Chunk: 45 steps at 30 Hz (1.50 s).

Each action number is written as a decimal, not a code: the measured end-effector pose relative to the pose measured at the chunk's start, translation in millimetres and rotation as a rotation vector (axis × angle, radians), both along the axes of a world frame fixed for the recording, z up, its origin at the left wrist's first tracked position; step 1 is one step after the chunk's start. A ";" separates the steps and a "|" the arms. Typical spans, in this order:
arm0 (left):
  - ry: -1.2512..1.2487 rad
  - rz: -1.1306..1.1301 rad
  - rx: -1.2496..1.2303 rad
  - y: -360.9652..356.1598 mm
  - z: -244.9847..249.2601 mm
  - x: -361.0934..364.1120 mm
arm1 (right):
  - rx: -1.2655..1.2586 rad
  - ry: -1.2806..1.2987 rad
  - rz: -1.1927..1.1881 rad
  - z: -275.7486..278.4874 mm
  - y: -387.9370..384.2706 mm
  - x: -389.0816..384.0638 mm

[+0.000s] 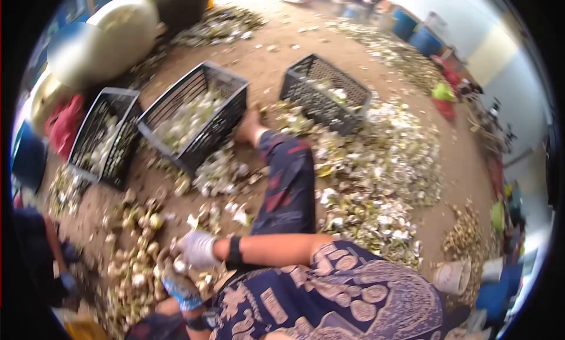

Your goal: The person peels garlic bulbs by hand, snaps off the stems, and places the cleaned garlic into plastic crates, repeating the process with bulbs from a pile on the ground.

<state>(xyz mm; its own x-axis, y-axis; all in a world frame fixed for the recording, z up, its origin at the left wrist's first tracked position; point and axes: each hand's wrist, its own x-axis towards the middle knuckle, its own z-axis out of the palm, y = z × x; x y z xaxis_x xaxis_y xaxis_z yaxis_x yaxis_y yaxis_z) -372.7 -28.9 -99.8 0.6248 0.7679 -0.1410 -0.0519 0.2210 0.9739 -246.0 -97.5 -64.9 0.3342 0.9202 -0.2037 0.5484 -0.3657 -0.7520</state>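
Observation:
My left hand (181, 290), in a blue and white patterned glove, is at the lower left with its fingers curled. My right hand (199, 249), in a white glove, is close above it with its fingers bent toward the left hand. Something brownish and blurred lies between the fingers of both hands; I cannot make out what it is. Just left of the hands spreads a heap of pale, brown-skinned bulbs (138, 278), which look like onions or garlic. My bent leg in dark trousers (291, 190) stretches away above my right forearm.
Three dark plastic crates, a left one (120, 96), a middle one (226, 75) and a right one (297, 75), hold pale bulbs or trimmings. Scattered peelings (382, 157) cover the floor at right. Full sacks (123, 31) stand upper left. Another person (35, 240) is at the left edge.

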 end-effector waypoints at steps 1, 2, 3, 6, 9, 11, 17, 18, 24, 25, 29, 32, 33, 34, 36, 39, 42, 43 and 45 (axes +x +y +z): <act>-0.105 0.009 -0.115 6.7 -11.4 -3.5 | 0.062 0.031 -0.041 -13.5 0.0 -1.0; -0.053 0.032 0.125 4.9 -7.7 -3.9 | -0.187 -0.036 0.123 2.4 -0.9 5.7; -0.264 0.076 -0.599 3.1 30.5 -4.8 | -0.191 -0.082 0.197 7.5 -1.6 0.9; -0.837 0.217 -1.079 20.0 9.0 -14.1 | 0.023 0.828 0.318 26.6 -43.5 19.7; -0.976 0.093 -0.991 21.8 8.9 -19.0 | 0.081 0.981 0.350 40.1 -62.3 53.3; -0.983 0.079 -1.011 21.1 10.1 -19.2 | 0.020 -0.109 0.584 -3.4 -40.1 62.7; -0.853 0.074 -1.002 13.6 2.3 -19.6 | 0.151 -0.386 0.320 -9.7 -2.1 26.9; -0.803 0.038 -0.996 12.8 -1.9 -17.5 | 0.018 -0.280 0.292 1.0 5.6 19.2; -0.751 -0.050 -0.952 10.1 -6.7 -6.5 | 0.208 -0.069 0.389 -3.4 10.1 -9.3; -0.750 -0.058 -0.951 10.1 -7.2 -5.7 | 0.211 -0.072 0.383 -5.0 10.0 -9.1; -0.744 -0.015 -0.928 11.7 -14.6 -0.8 | 0.281 0.060 0.241 -5.9 8.8 -14.2; -0.653 0.031 -0.825 17.3 -21.5 0.9 | 0.385 0.316 0.093 -9.5 12.3 -16.6; -0.635 0.027 -0.826 17.6 -16.7 2.0 | 0.389 0.367 0.075 -13.5 15.0 -16.9; -0.648 0.020 -0.831 17.8 -16.5 2.8 | 0.340 0.402 0.038 -14.3 16.3 -16.8; -0.644 -0.028 -0.834 22.3 -20.7 2.5 | 0.243 0.511 -0.035 -11.2 18.1 -13.4; -0.635 0.037 -0.886 20.5 -26.1 0.4 | 0.069 0.431 0.001 -3.5 22.4 -13.3; -0.677 0.137 -0.897 23.1 -24.4 0.7 | -0.004 0.798 0.111 25.0 16.2 -6.6; -0.674 0.194 -0.879 26.4 -20.3 1.1 | -0.080 1.042 0.184 37.9 7.2 -0.3; -0.855 0.312 -1.034 35.4 -23.7 -0.7 | 0.061 1.063 0.297 47.4 -6.4 7.4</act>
<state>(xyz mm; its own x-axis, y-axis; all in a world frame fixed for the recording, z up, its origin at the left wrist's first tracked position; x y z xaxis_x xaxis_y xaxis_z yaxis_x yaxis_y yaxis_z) -373.3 6.5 -123.5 0.6281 0.6729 -0.3908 -0.7266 0.6869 0.0148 -238.6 -103.9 -17.4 -0.2206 0.9530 -0.2079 -0.3277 -0.2732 -0.9044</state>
